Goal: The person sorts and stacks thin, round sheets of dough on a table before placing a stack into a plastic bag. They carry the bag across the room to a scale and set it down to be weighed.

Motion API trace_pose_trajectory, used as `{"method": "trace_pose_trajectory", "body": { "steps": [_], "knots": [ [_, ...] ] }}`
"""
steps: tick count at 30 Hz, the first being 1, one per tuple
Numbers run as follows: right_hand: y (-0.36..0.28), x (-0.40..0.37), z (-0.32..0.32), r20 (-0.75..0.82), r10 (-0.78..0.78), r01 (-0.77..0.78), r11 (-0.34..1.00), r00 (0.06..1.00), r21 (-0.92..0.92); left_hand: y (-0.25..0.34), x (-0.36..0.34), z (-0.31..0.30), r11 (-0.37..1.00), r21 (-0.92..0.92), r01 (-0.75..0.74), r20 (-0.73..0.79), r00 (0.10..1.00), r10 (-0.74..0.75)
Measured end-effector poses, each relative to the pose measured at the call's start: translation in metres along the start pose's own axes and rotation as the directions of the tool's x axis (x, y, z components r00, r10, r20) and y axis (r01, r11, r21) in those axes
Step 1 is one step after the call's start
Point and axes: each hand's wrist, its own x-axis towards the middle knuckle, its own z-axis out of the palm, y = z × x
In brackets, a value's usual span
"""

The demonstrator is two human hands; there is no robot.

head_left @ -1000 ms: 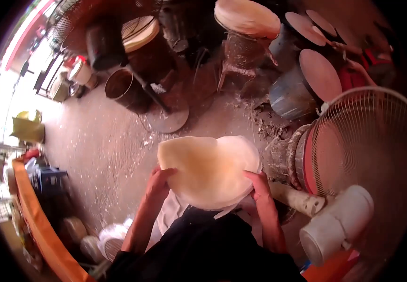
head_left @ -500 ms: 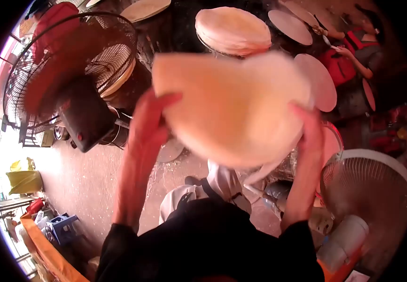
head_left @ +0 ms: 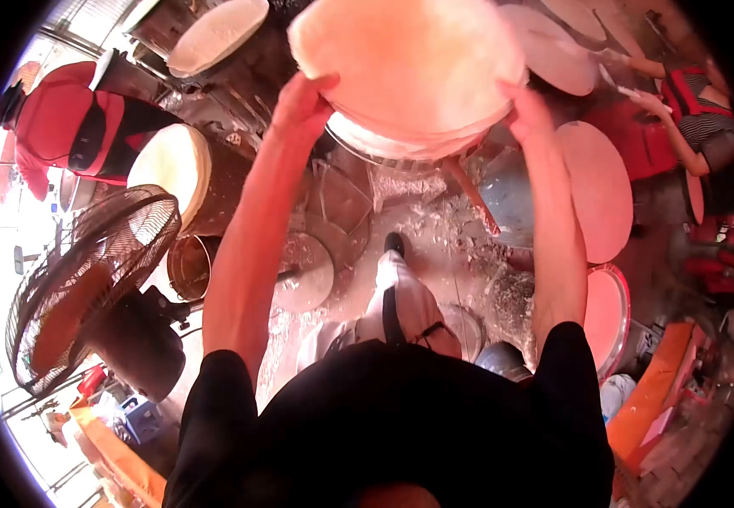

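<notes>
A large, pale round flatbread [head_left: 405,59] lies over a stack of similar rounds [head_left: 401,140], whose layered front edge shows beneath it on a round stand. My left hand [head_left: 303,106] grips the flatbread at its left edge, thumb on top and the other fingers mostly hidden. At the opposite edge, my right hand [head_left: 523,110] pinches the round the same way, slightly blurred. Both arms reach forward from my body, about level with each other.
A black cage fan [head_left: 96,288] stands at left, near another stack of rounds [head_left: 172,173]. One person [head_left: 70,123] in red bends behind it; another person [head_left: 689,110] works at far right. Pink-lit discs [head_left: 595,190] stand beside my right arm. The floor [head_left: 354,296] is dusted with flour-like powder.
The flatbread, folded and blurred in mid-air before, now lies spread flat over the stack. My arms have stretched forward. The view has shifted, and the white fan at right is gone from it.
</notes>
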Motion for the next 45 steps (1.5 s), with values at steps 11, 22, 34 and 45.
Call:
{"method": "trace_pose_trajectory", "body": {
  "steps": [11,22,34,45],
  "knots": [
    [0.099,-0.086,-0.039,-0.155,-0.127,-0.034,0.657,0.980,-0.753,-0.058,-0.108,-0.049,0.965,-0.035,0.260,-0.454,0.856,-0.247],
    [0.038,-0.123,0.001,-0.041,-0.090,0.006,0.475,0.995,-0.880,-0.112,-0.107,0.015,0.836,-0.343,0.429,0.058,0.898,-0.437],
    [0.068,-0.120,-0.020,-0.162,0.143,-0.212,0.476,0.976,-0.854,-0.083,-0.061,0.036,0.799,-0.600,0.044,-0.283,0.923,-0.263],
    [0.091,-0.052,0.004,-0.035,0.427,-0.319,0.723,0.903,0.613,-0.061,-0.035,0.041,0.711,-0.696,0.097,-0.083,0.973,-0.214]
  ]
}}
